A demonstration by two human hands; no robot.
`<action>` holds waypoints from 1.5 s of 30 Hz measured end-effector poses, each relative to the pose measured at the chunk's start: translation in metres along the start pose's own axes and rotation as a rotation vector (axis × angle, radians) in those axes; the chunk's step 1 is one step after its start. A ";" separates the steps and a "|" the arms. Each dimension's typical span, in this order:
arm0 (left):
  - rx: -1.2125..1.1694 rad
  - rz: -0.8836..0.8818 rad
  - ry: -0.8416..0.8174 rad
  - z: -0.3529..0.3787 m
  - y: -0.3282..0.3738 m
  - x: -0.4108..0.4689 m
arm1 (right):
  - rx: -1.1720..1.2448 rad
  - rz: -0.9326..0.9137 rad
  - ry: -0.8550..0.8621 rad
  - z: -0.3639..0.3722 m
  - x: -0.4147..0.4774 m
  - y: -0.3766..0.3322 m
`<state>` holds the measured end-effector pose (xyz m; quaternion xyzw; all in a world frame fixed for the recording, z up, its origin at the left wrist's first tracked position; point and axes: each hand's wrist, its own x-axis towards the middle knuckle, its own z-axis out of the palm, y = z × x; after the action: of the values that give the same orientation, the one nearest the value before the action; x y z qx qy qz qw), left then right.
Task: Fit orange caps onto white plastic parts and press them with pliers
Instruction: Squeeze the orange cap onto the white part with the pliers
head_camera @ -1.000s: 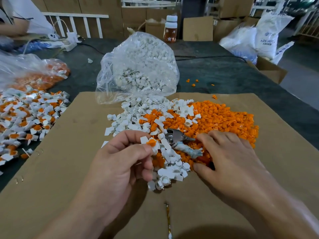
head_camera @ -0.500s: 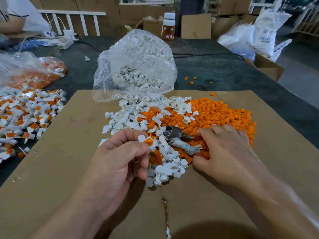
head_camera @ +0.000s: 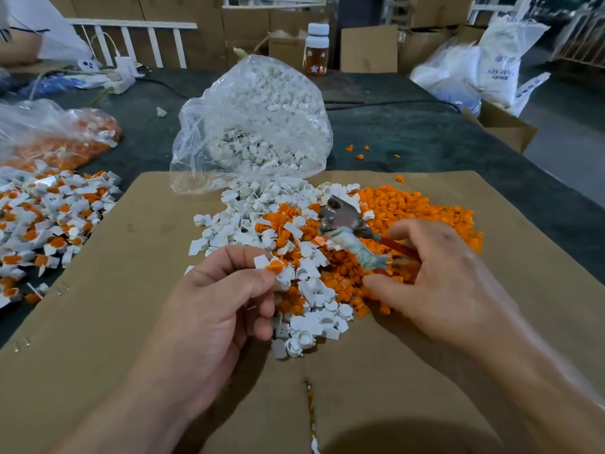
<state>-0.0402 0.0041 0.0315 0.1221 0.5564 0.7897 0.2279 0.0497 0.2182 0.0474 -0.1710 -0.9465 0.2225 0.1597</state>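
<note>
Pinching small white plastic part [head_camera: 262, 261] with orange round cap [head_camera: 274, 267] above loose pile [head_camera: 327, 290] on bench: left hand [head_camera: 222, 303], head view. Curled right hand [head_camera: 435, 283] grasps red-handled, tape-wrapped metal pliers [head_camera: 343, 224], tool head above pile. Risk: cap likely unseated, tilts under squeeze; fingertip-only grip could let pliers slip.

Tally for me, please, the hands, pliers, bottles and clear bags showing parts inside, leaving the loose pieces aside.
Hands: 2, the left hand pinching a capped white part, the right hand gripping the pliers
Pliers: 1
Bottles: 1
Clear bags with parts: 2, the white-parts bag and the orange-parts bag
Total: 6
</note>
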 end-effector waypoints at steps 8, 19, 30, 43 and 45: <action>-0.025 0.020 0.010 -0.002 0.001 0.000 | 0.202 -0.088 0.186 -0.022 -0.009 -0.010; 0.033 0.116 -0.001 0.006 0.003 -0.006 | -0.179 -0.362 -0.049 -0.015 -0.019 -0.023; 0.164 0.242 -0.026 0.010 0.000 -0.012 | -0.177 -0.419 -0.105 -0.013 -0.023 -0.026; 0.310 0.290 -0.014 0.008 -0.002 -0.013 | -0.297 -0.425 -0.109 -0.010 -0.023 -0.025; 0.377 0.299 -0.002 0.007 -0.004 -0.013 | -0.298 -0.430 -0.119 -0.008 -0.023 -0.025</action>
<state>-0.0245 0.0046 0.0307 0.2445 0.6694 0.6966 0.0821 0.0666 0.1910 0.0610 0.0259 -0.9911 0.0513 0.1203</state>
